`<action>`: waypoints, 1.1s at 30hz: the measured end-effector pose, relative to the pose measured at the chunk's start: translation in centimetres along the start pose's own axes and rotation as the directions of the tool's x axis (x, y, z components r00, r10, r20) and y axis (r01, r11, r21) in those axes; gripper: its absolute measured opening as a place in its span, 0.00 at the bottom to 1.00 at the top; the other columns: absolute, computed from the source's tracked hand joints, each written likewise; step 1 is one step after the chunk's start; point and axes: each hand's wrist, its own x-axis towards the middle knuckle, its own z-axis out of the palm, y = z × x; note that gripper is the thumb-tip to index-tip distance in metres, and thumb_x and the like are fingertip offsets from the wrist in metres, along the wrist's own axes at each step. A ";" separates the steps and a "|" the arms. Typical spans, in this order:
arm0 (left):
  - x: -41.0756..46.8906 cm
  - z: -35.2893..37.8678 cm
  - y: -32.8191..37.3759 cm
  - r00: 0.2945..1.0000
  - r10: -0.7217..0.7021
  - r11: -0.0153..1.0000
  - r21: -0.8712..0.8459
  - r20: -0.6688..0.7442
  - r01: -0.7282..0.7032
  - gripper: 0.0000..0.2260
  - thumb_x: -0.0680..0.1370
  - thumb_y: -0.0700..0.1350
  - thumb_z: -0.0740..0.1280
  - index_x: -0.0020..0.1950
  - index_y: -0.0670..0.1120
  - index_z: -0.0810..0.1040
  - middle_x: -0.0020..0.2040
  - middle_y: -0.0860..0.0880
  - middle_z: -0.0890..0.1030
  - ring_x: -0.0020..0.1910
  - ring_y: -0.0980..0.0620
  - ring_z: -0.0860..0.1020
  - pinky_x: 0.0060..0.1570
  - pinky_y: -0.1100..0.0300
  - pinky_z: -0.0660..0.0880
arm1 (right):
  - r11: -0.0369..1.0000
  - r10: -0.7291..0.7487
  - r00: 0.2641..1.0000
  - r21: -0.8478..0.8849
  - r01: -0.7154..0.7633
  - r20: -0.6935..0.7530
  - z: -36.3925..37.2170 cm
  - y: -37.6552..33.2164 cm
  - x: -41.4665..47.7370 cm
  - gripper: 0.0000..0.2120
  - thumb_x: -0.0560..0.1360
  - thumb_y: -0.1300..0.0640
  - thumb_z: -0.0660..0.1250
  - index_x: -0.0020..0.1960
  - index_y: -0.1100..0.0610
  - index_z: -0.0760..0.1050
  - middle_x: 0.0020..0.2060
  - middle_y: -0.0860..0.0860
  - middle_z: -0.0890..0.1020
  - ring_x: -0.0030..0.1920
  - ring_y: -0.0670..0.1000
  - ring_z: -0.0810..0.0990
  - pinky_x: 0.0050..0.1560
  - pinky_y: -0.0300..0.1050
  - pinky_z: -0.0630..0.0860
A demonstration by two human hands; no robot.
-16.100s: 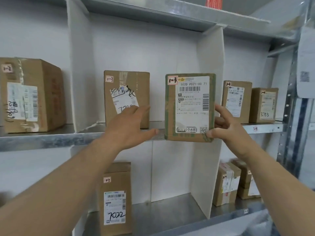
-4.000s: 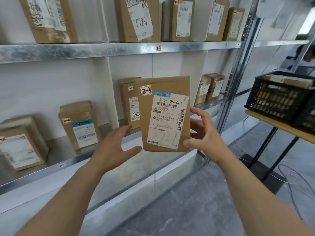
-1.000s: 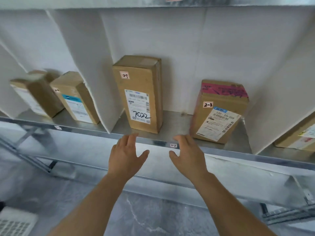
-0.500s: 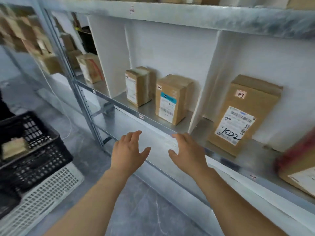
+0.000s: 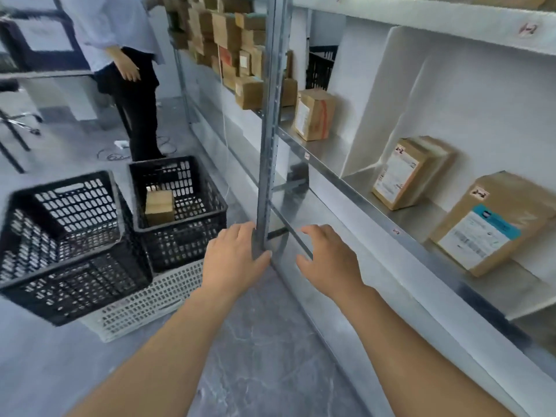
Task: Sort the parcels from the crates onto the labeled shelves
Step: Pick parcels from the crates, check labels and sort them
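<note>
Fingers (image 5: 240,236) on left hand (image 5: 234,261) and right hand (image 5: 329,261) spreading loose, holding nothing. Parcel (image 5: 159,206) sitting in far crate (image 5: 186,242), toward its left wall. Best going in two-handed, gripping opposite sides, keeping label facing up. Near crate (image 5: 75,281) floor hiding behind wall; shelf (image 5: 328,152) tags blurring, unreadable.

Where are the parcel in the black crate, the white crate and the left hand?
parcel (image 5: 160,198), head view, top face
white crate (image 5: 144,305), head view, side wall
left hand (image 5: 233,260), head view, back of hand
</note>
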 end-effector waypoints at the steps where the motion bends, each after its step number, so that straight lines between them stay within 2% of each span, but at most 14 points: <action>1: 0.1 -0.4 -1.4 0.999 -0.036 0.999 0.004 -0.006 0.036 0.28 0.76 0.59 0.64 0.73 0.50 0.63 0.69 0.50 0.71 0.66 0.47 0.68 0.63 0.52 0.65 | 1.000 -0.024 1.000 0.010 0.024 0.015 0.7 -1.2 0.9 0.24 0.78 0.51 0.63 0.72 0.51 0.64 0.66 0.51 0.69 0.63 0.53 0.72 0.55 0.45 0.70; 5: 0.7 -1.4 -6.2 0.986 -0.166 0.986 0.013 -0.023 0.166 0.30 0.76 0.59 0.64 0.74 0.49 0.62 0.70 0.49 0.70 0.68 0.46 0.68 0.64 0.51 0.65 | 0.991 -0.131 0.990 0.033 0.129 0.060 3.1 -5.4 4.1 0.24 0.77 0.51 0.63 0.72 0.51 0.64 0.67 0.50 0.69 0.64 0.52 0.71 0.56 0.44 0.69; 12: 3.5 -1.5 -12.1 0.952 -0.304 0.952 0.019 -0.032 0.305 0.30 0.76 0.60 0.63 0.74 0.50 0.62 0.70 0.50 0.70 0.68 0.47 0.68 0.65 0.52 0.65 | 0.968 -0.252 0.961 0.044 0.249 0.116 6.5 -9.9 10.6 0.24 0.77 0.51 0.63 0.72 0.51 0.65 0.65 0.50 0.70 0.64 0.51 0.70 0.58 0.46 0.69; 20: 12.3 -2.1 -18.3 0.927 -0.368 0.923 0.094 -0.074 0.374 0.30 0.77 0.61 0.61 0.75 0.49 0.61 0.70 0.52 0.69 0.68 0.49 0.67 0.65 0.53 0.67 | 0.939 -0.338 0.932 0.113 0.324 0.132 10.3 -13.5 22.6 0.23 0.77 0.50 0.62 0.71 0.50 0.64 0.64 0.49 0.70 0.64 0.52 0.71 0.58 0.47 0.71; 26: 20.8 -2.0 -20.8 0.913 -0.406 0.906 0.108 -0.047 0.409 0.28 0.76 0.59 0.63 0.73 0.50 0.63 0.68 0.51 0.71 0.66 0.48 0.69 0.64 0.53 0.67 | 0.918 -0.388 0.908 0.147 0.367 0.159 11.6 -14.4 31.6 0.22 0.77 0.50 0.63 0.70 0.51 0.65 0.63 0.49 0.71 0.61 0.51 0.73 0.55 0.46 0.72; 33: 27.7 -0.4 -23.9 0.895 -0.446 0.888 0.130 0.014 0.440 0.27 0.77 0.59 0.63 0.73 0.49 0.63 0.68 0.50 0.71 0.66 0.48 0.69 0.64 0.53 0.67 | 0.912 -0.407 0.891 0.142 0.385 0.200 14.0 -14.7 40.3 0.23 0.77 0.51 0.63 0.71 0.52 0.65 0.64 0.50 0.72 0.61 0.52 0.74 0.57 0.48 0.73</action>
